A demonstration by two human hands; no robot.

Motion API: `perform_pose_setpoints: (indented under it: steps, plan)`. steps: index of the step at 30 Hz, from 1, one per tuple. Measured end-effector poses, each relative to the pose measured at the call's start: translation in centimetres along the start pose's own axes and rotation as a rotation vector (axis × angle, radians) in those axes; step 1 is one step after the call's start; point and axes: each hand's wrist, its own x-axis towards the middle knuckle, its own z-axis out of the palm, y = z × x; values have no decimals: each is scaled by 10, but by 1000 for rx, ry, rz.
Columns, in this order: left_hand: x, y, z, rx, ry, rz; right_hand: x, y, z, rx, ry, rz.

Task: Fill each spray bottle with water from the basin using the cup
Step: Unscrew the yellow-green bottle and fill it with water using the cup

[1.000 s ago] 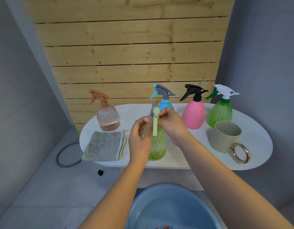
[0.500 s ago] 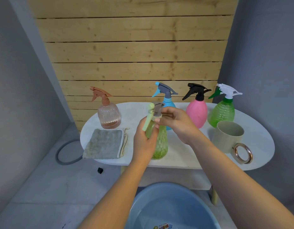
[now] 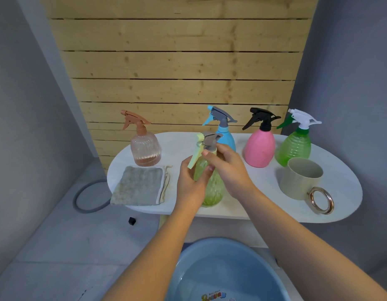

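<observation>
A light-green spray bottle [image 3: 213,190] stands near the front edge of the white table [image 3: 253,203]. My left hand [image 3: 191,183] grips its body. My right hand [image 3: 226,165] pinches the collar under its grey and yellow-green spray head [image 3: 206,141]. Behind stand a brown-tinted clear bottle [image 3: 144,146], a blue bottle [image 3: 226,135], a pink bottle [image 3: 261,146] and a green bottle [image 3: 295,146]. The beige cup [image 3: 301,179] with a gold ring handle sits at the right. The blue basin [image 3: 223,272] holds water on the floor below.
A grey folded cloth [image 3: 138,185] lies on the table's left front. A grey ring [image 3: 88,197] and a small black cube [image 3: 132,220] lie on the floor at left. A wooden slat wall rises behind the table.
The spray head has turned in my right hand, so its trigger now points left and down. My left hand stays around the bottle's body.
</observation>
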Motion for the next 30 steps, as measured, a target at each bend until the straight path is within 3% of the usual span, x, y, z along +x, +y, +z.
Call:
perform_pose_setpoints:
  steps: [3, 7, 12, 17, 22, 27, 30]
  plan:
    - [-1, 1, 0, 18, 3, -19, 3, 3, -9, 33, -62, 30]
    - [0, 1, -2, 80, -15, 9, 3, 6, -1, -30, 77, 49]
    - [-1, 3, -4, 99, -31, -18, 4, -5, -17, 141, -175, 64]
    - [-2, 5, -5, 120, -30, 3, 8, 0, -8, 39, -16, 114]
    - [-3, 5, -7, 109, -33, 8, 8, -7, -21, 148, -235, 95]
    - [-4, 9, -8, 139, -40, 23, 14, 1, -13, 30, -38, 113]
    - [-4, 9, -8, 134, -44, 10, 16, 0, -21, 73, -187, 131]
